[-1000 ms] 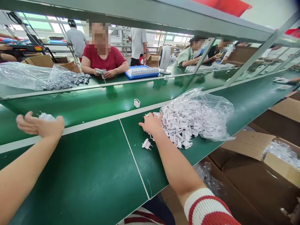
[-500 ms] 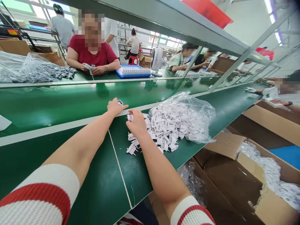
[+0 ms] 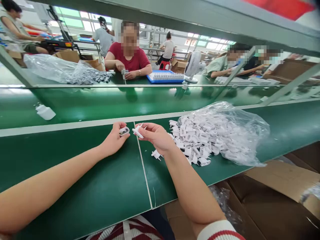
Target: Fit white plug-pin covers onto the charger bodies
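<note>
My left hand (image 3: 115, 138) is closed around a small white plastic charger housing (image 3: 124, 131); its open end faces right and dark parts show inside. Close by on the right, my right hand (image 3: 156, 135) pinches a white plug cover (image 3: 139, 131) with metal pins. A small gap separates the two pieces. Beyond my right wrist lies a heap of similar white plug covers (image 3: 192, 135), partly inside a clear plastic bag (image 3: 246, 140). One loose plug cover (image 3: 156, 154) rests under my right forearm.
A white charger piece (image 3: 45, 112) lies on the green belt (image 3: 100, 103) at left. Across it, a person in red (image 3: 128, 58) handles a small part beside a blue tray (image 3: 165, 77) and a fan (image 3: 192, 66). Cardboard boxes (image 3: 277, 176) stand below the bench's right edge.
My left hand has drawn back from the belt's edge with the housing, which now faces my right hand. My right hand has lifted its plug cover away from the heap. The view has turned left.
</note>
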Tool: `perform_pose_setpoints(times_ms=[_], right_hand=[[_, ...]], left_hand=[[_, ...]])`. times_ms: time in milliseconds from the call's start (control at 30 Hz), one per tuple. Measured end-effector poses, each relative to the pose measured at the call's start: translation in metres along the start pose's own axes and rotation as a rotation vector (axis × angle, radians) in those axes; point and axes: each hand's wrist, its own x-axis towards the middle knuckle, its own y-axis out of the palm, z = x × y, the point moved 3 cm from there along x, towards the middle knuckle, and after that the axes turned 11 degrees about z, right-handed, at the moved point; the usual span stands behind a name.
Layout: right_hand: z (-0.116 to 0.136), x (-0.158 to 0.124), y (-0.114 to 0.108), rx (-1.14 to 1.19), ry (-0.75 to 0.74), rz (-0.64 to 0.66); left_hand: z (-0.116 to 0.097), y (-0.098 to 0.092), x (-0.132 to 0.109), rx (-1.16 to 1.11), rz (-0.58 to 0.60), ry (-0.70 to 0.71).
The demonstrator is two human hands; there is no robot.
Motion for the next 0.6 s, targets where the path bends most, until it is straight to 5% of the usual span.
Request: perform_pose_setpoints(times_ms=[100,200,400,600], right_hand=[[-0.005,-0.003,0.012,-0.140,-0.027,0.017],[-0.014,-0.004,0.024,-0.168,0.006,0.128],[-0.033,0.000,0.038,-0.153,0.002,0.177],[-0.037,0.000,0.044,-0.591,-0.176,0.088]], left_hand=[[-0.004,-0.002,-0.061,-0.031,0.089,0.032],[0.000,-0.001,-0.094,-0.091,0.156,0.032],[0.020,-0.016,-0.109,-0.051,0.089,-0.054],[0.018,-0.018,-0.105,-0.058,0.151,-0.028]])
